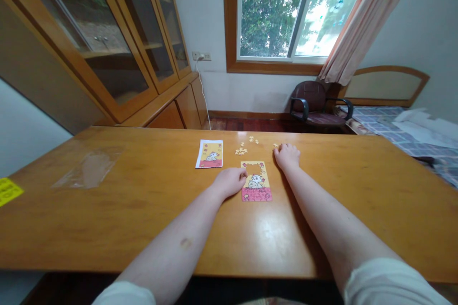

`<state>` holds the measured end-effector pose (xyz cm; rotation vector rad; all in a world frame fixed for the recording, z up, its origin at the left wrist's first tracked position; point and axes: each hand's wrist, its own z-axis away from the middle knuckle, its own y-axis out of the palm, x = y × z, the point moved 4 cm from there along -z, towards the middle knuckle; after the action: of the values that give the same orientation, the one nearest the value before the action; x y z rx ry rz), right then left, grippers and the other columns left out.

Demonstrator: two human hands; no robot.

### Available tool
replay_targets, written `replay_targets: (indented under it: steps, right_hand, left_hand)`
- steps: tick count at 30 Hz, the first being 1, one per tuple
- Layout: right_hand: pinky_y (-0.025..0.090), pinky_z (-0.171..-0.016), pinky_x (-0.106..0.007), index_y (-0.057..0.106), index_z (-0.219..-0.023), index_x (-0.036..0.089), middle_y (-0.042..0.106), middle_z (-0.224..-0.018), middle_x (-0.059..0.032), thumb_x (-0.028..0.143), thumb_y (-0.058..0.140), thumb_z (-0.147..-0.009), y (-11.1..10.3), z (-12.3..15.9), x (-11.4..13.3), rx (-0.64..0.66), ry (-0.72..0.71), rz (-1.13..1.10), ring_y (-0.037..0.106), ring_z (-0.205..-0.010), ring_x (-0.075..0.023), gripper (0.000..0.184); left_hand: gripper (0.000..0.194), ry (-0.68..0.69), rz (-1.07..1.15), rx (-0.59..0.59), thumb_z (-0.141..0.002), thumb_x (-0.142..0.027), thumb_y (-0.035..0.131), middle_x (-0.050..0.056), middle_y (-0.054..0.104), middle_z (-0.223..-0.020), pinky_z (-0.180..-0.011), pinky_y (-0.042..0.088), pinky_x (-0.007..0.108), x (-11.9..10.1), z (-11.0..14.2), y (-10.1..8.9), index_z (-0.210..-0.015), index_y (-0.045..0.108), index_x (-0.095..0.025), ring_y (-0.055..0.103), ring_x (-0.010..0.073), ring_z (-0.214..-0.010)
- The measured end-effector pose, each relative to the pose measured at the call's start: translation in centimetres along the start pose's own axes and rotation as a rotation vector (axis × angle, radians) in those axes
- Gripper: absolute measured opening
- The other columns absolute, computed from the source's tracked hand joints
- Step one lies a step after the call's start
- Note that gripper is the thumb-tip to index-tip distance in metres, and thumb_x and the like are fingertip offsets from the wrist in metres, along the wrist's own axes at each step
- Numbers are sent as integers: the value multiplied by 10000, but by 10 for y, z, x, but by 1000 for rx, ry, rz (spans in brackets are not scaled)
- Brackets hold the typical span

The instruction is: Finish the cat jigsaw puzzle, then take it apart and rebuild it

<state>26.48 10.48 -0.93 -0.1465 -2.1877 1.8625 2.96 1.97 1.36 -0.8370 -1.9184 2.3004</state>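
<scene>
A partly assembled jigsaw puzzle (256, 194) lies flat on the table, with a white animal on yellow above a pink band. There is a gap in its upper part. My left hand (231, 183) rests at the puzzle's left edge, its fingers curled together; whatever they hold, if anything, is hidden. Beyond the puzzle lie several loose puzzle pieces (241, 151). To the right, my right hand (287, 156) lies on the table, fingers lowered and slightly apart, beside a single yellow piece (275, 145). A picture card (210, 154) with the same design lies left of the puzzle.
A clear plastic bag (91, 167) lies on the left of the wooden table (161, 228), and a yellow label (10, 191) is at the far left. Past the table stand a glass-door cabinet (143, 64), an office chair (315, 102) and a bed (404, 128).
</scene>
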Motion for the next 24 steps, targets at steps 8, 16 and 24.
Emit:
replay_targets:
  steps: [8, 16, 24]
  right_hand:
    - [302, -889, -347, 670, -1117, 215, 588, -1158, -119, 342, 346, -955, 0, -15, 3, 15, -100, -50, 466, -1099, -242, 384]
    - [340, -855, -283, 716, -981, 239, 651, -1077, -56, 170, 399, -897, -2, 24, 6, 78, -265, -144, 529, -999, -189, 335]
    - [375, -833, -323, 719, -946, 289, 648, -1106, -32, 175, 431, -838, -7, 70, -4, 113, -37, -198, 557, -1030, -212, 328]
  left_hand:
    - [230, 12, 26, -23, -840, -311, 474, 18, 715, -956, -685, 448, 259, 2, -1, 2, -968, 661, -270, 642, 188, -848]
    - [240, -6, 18, -2, -840, -308, 478, 25, 713, -958, -696, 451, 257, 0, -1, 0, -982, 666, -264, 643, 189, -859]
    - [246, 10, 25, -2, -849, -316, 467, 27, 710, -989, -713, 458, 264, 2, -1, 0, -985, 666, -265, 642, 192, -872]
